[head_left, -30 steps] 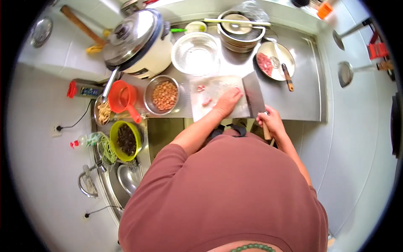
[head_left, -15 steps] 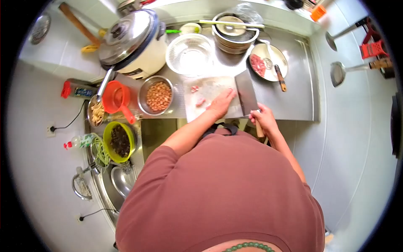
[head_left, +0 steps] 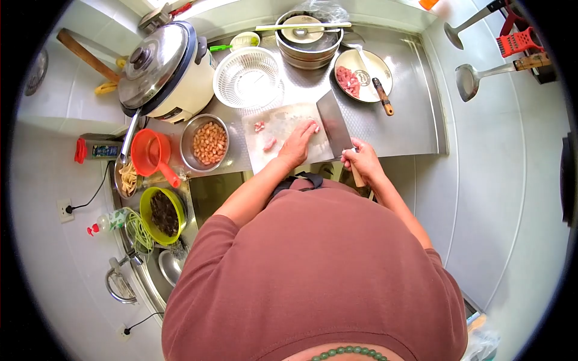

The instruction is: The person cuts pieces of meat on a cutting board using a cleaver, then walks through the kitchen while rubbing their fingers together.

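Note:
My left hand point(head_left: 295, 146) rests on a pale cutting board point(head_left: 262, 123), its fingers bent over a small piece of meat point(head_left: 316, 127) that shows at the fingertips. Two other small pieces of pinkish meat lie on the board, to the left of that hand. A wide-bladed cleaver point(head_left: 334, 127) stands close beside my left fingertips at the board's right edge. My right hand point(head_left: 363, 160) is closed round its wooden handle. Behind and to the right, a pale plate point(head_left: 376, 63) holds cut meat point(head_left: 347, 81) and a dark-handled utensil point(head_left: 382, 96).
Left of the board stand a metal bowl of peanuts point(head_left: 209, 144), a red dipper point(head_left: 149, 151) and a large cooker point(head_left: 180, 99). A white colander point(head_left: 223, 81) and stacked pots point(head_left: 306, 59) are behind. A yellow-green basin point(head_left: 146, 204) sits by the sink. Utensils hang on the right wall.
The whole view has shifted, so the counter appears further left. Relative to the board, both hands and the cleaver stay in nearly the same place. Meat at my left fingertips now shows more clearly.

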`<control>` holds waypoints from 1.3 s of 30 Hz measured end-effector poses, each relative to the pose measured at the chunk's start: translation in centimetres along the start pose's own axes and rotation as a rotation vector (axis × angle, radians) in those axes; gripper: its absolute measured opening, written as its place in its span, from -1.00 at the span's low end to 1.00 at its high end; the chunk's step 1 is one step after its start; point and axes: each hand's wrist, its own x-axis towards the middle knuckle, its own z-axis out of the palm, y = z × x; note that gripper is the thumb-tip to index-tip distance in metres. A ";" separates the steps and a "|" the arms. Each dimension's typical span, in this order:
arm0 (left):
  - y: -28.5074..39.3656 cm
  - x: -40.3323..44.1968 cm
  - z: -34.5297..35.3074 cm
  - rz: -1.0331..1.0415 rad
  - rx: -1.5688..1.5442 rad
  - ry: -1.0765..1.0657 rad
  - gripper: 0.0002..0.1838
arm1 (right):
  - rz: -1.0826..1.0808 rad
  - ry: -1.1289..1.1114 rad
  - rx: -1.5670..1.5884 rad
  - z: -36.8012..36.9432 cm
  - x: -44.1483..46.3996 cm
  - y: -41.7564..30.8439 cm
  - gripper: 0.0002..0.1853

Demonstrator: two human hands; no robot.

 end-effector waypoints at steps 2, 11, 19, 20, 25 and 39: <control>0.2 0.4 -0.6 0.070 0.086 -0.018 -0.41 | -0.009 0.048 0.002 0.2 -0.2 -0.1 -0.70; 1.0 0.6 -0.5 0.060 0.250 -0.104 -0.45 | -0.038 -0.018 -0.053 0.0 0.2 0.3 -0.72; 0.5 -1.1 -0.7 0.007 0.080 0.079 -0.44 | -0.118 -0.001 -0.230 0.0 0.0 0.6 -0.67; 0.5 -1.0 -0.9 0.013 0.075 0.076 -0.45 | -0.134 -0.001 -0.261 0.1 -0.1 0.5 -0.66; 0.4 0.2 -1.4 0.083 0.041 0.064 -0.49 | -0.170 0.002 -0.392 0.3 -0.2 0.6 -0.60; 0.6 1.5 -0.3 0.010 0.121 -0.002 -0.60 | -0.285 0.059 -0.792 0.7 -0.7 -0.2 -0.57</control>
